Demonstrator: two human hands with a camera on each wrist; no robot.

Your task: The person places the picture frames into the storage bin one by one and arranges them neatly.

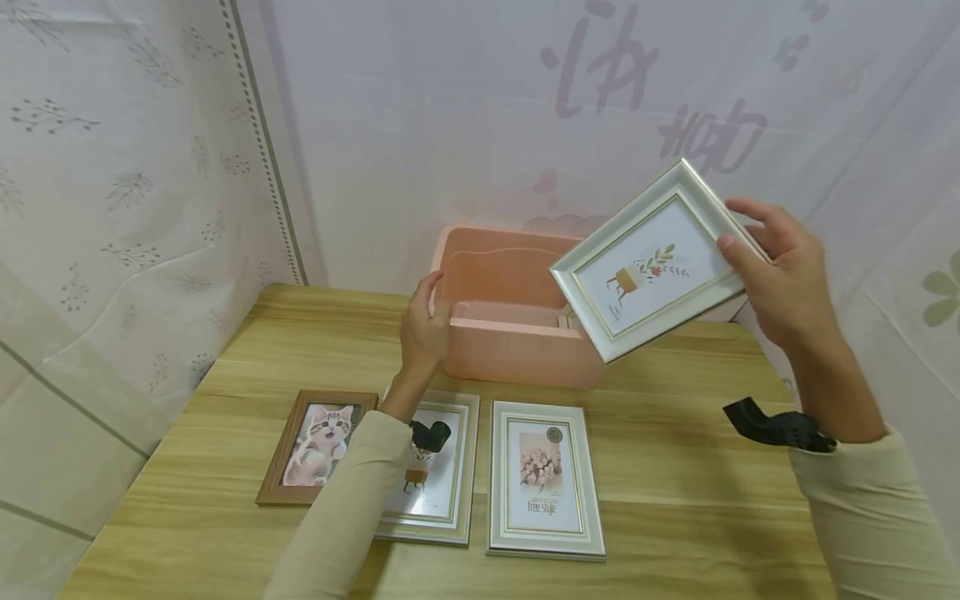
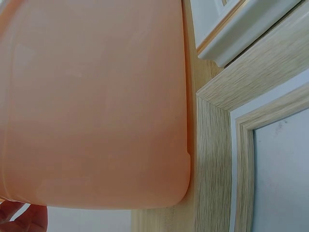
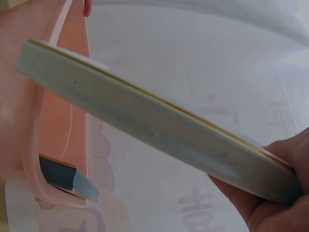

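Observation:
My right hand (image 1: 783, 271) pinches the right side of a white picture frame (image 1: 652, 258) with gold trim and a plant print. The frame is tilted, raised over the right part of a pink plastic bin (image 1: 517, 354), and hides that part in the head view. In the right wrist view, thumb and fingers grip one end of the white frame (image 3: 154, 125). My left hand (image 1: 426, 325) holds the bin's left rim; its fingertips (image 2: 29, 220) show beside the bin wall in the left wrist view. Inside the bin another frame (image 3: 58, 171) shows its edge.
In front of the bin lie a brown frame with a kitten picture (image 1: 315, 446), a pale wood-grain frame (image 1: 431, 529) partly under my left forearm, and a white frame with a flower print (image 1: 543, 479). Patterned curtains (image 1: 420, 108) hang behind the wooden table (image 1: 675, 500).

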